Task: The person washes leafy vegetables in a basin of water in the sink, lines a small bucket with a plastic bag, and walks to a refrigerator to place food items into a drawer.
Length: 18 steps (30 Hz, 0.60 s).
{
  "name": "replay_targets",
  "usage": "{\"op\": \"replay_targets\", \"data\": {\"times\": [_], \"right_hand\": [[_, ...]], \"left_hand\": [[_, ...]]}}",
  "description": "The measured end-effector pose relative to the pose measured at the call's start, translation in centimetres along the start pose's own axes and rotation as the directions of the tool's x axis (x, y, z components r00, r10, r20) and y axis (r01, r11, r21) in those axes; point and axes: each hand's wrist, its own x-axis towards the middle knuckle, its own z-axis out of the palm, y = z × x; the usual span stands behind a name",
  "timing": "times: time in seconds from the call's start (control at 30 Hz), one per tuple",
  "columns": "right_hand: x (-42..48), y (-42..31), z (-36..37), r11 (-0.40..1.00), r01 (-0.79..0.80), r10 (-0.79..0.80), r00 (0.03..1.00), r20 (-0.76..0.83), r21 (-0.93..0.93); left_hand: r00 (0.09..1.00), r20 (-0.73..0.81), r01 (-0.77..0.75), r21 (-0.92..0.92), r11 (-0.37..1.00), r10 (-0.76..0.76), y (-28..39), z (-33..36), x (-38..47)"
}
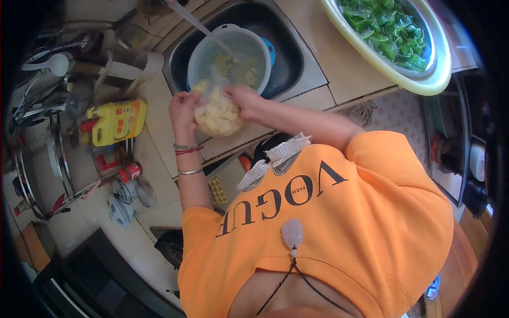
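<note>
A clear plastic bag of pale yellow sliced food (218, 115) hangs between my two hands at the near edge of the sink. My left hand (183, 109) grips one side of its mouth, and my right hand (243, 99) holds the other side. Just beyond the bag, a white colander (201, 55) stands inside a blue basin (269, 49) in the dark sink (288, 59). Some of the same yellowish pieces (250, 77) lie in the colander. A pale, streak-like strip, perhaps running water, reaches down into it. The exact kind of food cannot be told.
A yellow basin (443, 79) with a bowl of green leaves (391, 37) stands right of the sink. On the left are a yellow oil jug (119, 121), a red can (131, 171), a metal rack (59, 159), a white ladle (57, 64) and a blue-patterned white pot (121, 208).
</note>
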Motion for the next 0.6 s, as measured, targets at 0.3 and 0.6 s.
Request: {"op": "replay_targets", "data": {"times": [0.3,0.6], "right_hand": [[-2.3,-0.5,1.0,0.966,-0.159,0.116,0.972,0.207,0.202],[-3.0,-0.4,1.9,0.993,-0.046,0.058,0.992,0.115,-0.108]], "left_hand": [[0.990,0.141,-0.002,0.014,1.000,0.000,-0.9,-0.8,1.0],[0.999,0.041,-0.006,-0.015,1.000,0.007,-1.6,-1.4,0.9]]}}
